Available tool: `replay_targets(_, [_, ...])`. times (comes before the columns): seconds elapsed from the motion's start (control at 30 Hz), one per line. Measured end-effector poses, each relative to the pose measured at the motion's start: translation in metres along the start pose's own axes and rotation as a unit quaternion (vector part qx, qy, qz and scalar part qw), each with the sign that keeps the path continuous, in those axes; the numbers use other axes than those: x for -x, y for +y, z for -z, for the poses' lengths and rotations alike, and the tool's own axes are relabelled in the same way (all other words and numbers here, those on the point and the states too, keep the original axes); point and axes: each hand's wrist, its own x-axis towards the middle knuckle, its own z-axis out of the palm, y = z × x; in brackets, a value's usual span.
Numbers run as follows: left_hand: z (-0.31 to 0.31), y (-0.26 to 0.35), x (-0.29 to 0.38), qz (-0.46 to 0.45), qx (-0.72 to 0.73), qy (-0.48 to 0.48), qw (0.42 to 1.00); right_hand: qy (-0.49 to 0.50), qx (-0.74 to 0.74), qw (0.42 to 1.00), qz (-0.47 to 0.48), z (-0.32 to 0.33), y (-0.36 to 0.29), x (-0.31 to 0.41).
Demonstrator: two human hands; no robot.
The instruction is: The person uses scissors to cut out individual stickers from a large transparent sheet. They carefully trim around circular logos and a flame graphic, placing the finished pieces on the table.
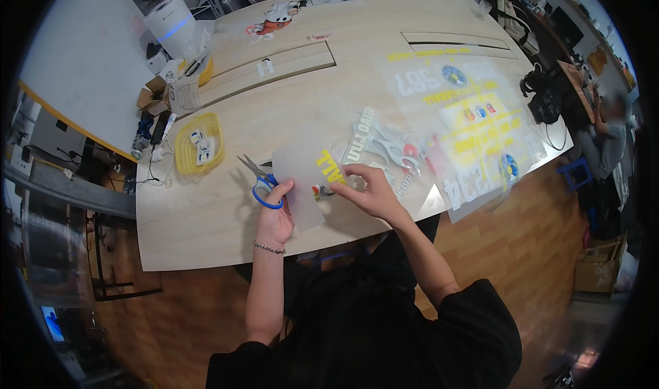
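Note:
My left hand [277, 223] has its thumb over the near left edge of a translucent film sheet [294, 157]. Blue-handled scissors [262, 183] hang in that same hand, blades pointing up and to the left. The sheet is held above the table and carries yellow letters and a small coloured print. My right hand [375, 193] pinches its right edge between thumb and fingers. Just beyond that hand lie more clear film pieces with a grey, white and red print [391, 149]. Part of the scissors is hidden behind the thumb and the sheet.
Large printed film sheets [463, 126] cover the table's right side, near a black bag [543, 95]. A yellow plastic basket [222, 147] holding small items stands left. Beyond it are a small cardboard box [153, 96] and a white air purifier [170, 22]. A person [605, 137] sits at far right.

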Motion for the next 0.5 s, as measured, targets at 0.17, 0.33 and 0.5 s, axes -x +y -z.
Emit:
replay_targets(0.17, [-0.005,0.005,0.005,-0.176,-0.102,-0.006,0.979,-0.025,-0.125,0.992,-0.021,0.005,0.007,-0.016])
replay_targets(0.33, [0.005,-0.012,0.060,-0.283,-0.290,0.005,0.914,0.066,-0.256,0.964,-0.042,-0.002,0.001,-0.001])
replay_targets(0.5, [0.014,-0.065,0.094,-0.042,-0.351,-0.098,0.930,0.106,-0.320,0.940,-0.057,-0.017,0.016,0.015])
